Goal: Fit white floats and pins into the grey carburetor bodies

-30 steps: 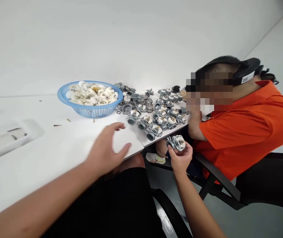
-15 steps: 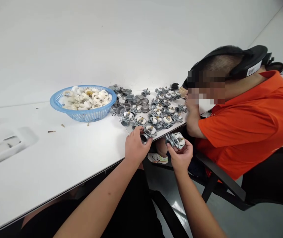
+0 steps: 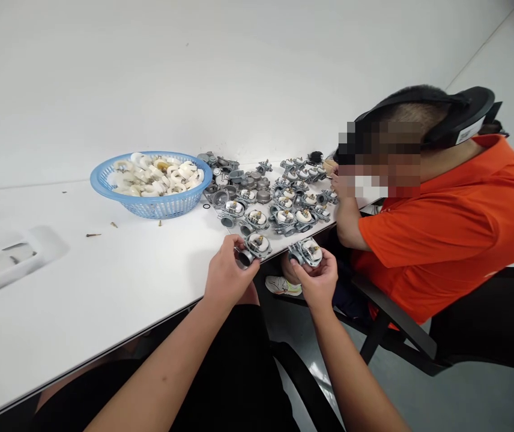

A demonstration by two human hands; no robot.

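Note:
My left hand point(image 3: 230, 273) is closed around a metal carburetor point(image 3: 257, 245) with a white float showing on top, at the table's front edge. In my right hand point(image 3: 320, 279) is a second carburetor point(image 3: 306, 252), gripped by thumb and fingers just past the table edge, its white float and brass parts facing up. The two carburetors are apart, side by side. Beyond them, several more carburetors point(image 3: 304, 217) with white floats lie grouped on the table. Grey metal bowls point(image 3: 263, 195) sit behind that group.
A blue plastic basket point(image 3: 162, 209) heaped with white floats point(image 3: 149, 177) stands left of the parts. Small brass pieces point(image 3: 93, 235) and a black ring point(image 3: 206, 206) lie on the white table point(image 3: 126, 276). At the right sits a co-worker in an orange shirt point(image 3: 455, 222), close to the table.
My left hand has moved left and slightly down with its carburetor. The right hand has shifted a little left, its carburetor still held.

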